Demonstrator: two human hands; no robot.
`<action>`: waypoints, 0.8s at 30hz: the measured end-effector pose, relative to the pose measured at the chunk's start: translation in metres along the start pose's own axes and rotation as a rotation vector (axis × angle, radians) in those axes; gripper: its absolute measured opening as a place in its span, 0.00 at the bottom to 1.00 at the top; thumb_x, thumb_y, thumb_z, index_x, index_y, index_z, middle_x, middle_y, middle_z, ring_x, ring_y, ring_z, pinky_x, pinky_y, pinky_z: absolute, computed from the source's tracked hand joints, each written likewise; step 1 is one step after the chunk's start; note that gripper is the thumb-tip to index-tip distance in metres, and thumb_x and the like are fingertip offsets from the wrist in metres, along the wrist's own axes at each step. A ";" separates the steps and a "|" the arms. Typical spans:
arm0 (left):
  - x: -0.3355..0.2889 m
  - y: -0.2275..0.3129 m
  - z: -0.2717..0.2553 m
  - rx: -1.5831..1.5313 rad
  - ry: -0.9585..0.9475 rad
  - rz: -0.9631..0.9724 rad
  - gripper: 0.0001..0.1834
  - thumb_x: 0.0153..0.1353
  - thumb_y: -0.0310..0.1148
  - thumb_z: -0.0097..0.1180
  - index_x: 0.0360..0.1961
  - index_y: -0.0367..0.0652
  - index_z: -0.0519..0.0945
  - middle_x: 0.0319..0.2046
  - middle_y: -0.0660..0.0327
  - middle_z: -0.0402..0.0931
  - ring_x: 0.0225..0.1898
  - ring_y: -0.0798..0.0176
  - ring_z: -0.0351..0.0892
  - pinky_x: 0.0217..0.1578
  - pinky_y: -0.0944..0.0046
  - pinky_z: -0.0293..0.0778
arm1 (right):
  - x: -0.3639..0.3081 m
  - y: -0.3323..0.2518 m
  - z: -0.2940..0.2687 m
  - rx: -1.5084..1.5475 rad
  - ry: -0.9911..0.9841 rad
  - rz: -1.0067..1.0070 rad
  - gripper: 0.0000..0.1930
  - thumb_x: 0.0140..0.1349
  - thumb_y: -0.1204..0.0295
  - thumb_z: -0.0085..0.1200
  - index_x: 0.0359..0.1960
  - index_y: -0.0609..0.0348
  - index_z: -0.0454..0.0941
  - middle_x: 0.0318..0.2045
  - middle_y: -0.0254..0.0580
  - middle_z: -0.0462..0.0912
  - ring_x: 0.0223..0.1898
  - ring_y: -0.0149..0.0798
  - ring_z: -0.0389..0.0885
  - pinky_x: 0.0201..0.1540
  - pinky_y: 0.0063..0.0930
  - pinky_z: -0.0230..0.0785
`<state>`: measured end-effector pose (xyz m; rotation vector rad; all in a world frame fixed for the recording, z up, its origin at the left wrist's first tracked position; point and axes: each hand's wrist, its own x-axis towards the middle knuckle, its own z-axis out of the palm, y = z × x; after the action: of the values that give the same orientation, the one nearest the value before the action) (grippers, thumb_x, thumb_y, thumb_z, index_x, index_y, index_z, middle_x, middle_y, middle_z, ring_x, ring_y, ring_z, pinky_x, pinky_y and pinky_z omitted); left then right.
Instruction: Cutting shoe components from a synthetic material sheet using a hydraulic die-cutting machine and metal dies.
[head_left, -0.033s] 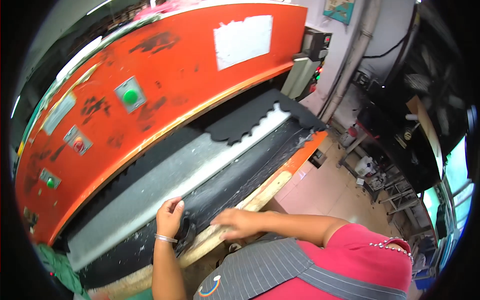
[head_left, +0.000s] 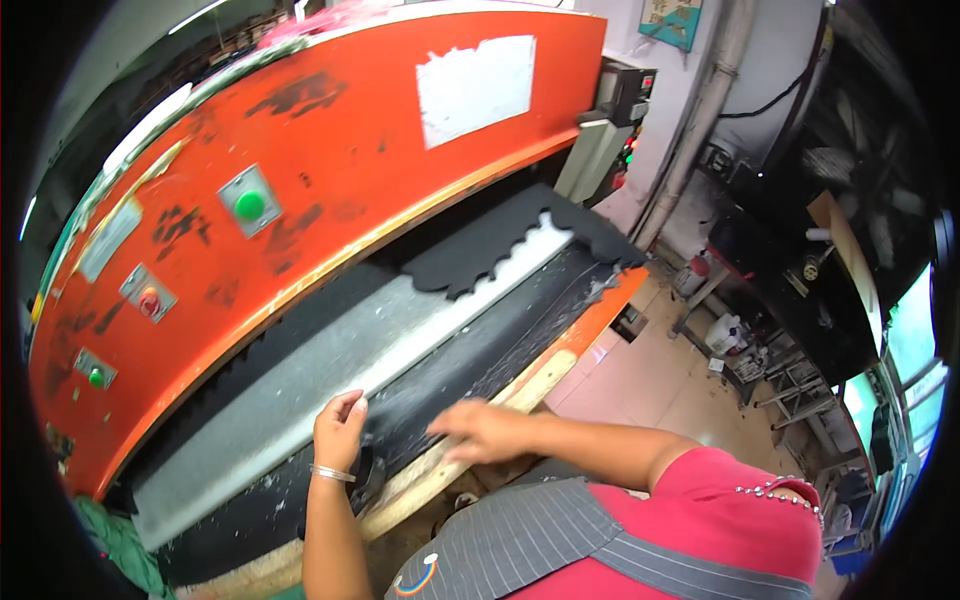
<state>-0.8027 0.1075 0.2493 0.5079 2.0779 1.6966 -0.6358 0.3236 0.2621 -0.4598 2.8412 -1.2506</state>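
Note:
In front of me stands an orange machine (head_left: 350, 140) with a long grey metal bed (head_left: 260, 390) under its front panel. A black sheet with a scalloped, cut-out edge (head_left: 480, 250) lies across the bed's far right part. My left hand (head_left: 338, 430), a bracelet at its wrist, is at the bed's near edge. Its fingers are slightly bent and nothing shows in them. Beside it is a dark object (head_left: 370, 475), partly hidden and hard to make out. My right hand (head_left: 482, 430) hovers by the worn wooden rail (head_left: 425, 482), fingers loosely stretched and somewhat blurred, holding nothing visible.
The panel carries green buttons (head_left: 249, 205) and a red one (head_left: 150, 302). A control box (head_left: 625, 95) stands at the far right end. To the right are a pipe (head_left: 700, 125), a dark table (head_left: 790, 310) and a stool (head_left: 800, 385). Green cloth (head_left: 115, 540) hangs lower left.
The machine sits slightly farther left and lower in the picture. My right hand is a little higher against the rail; my left hand has hardly moved.

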 end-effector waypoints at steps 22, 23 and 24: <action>0.247 0.027 0.191 0.141 0.489 -0.543 0.31 0.55 0.54 0.59 0.40 0.30 0.79 0.36 0.55 0.80 0.34 0.56 0.80 0.34 0.53 0.75 | 0.035 0.321 -0.351 -0.448 0.243 0.973 0.44 0.54 0.39 0.50 0.58 0.72 0.66 0.57 0.65 0.69 0.58 0.58 0.69 0.63 0.42 0.57; 0.246 0.028 0.196 0.251 0.464 -0.515 0.31 0.55 0.54 0.59 0.38 0.29 0.79 0.34 0.54 0.80 0.34 0.55 0.81 0.35 0.51 0.76 | 0.035 0.319 -0.352 -0.422 0.242 1.004 0.44 0.56 0.40 0.49 0.60 0.72 0.64 0.58 0.65 0.68 0.59 0.57 0.68 0.62 0.43 0.59; 0.246 0.030 0.201 0.361 0.432 -0.480 0.32 0.54 0.55 0.59 0.37 0.28 0.79 0.32 0.53 0.80 0.33 0.54 0.81 0.37 0.50 0.77 | 0.031 0.320 -0.352 -0.422 0.239 1.002 0.44 0.56 0.40 0.49 0.60 0.72 0.64 0.58 0.65 0.68 0.59 0.57 0.68 0.62 0.43 0.59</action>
<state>-0.9055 0.4084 0.2231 -0.2800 2.5595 1.2289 -0.7919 0.7736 0.2747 1.0629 2.7816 -0.5237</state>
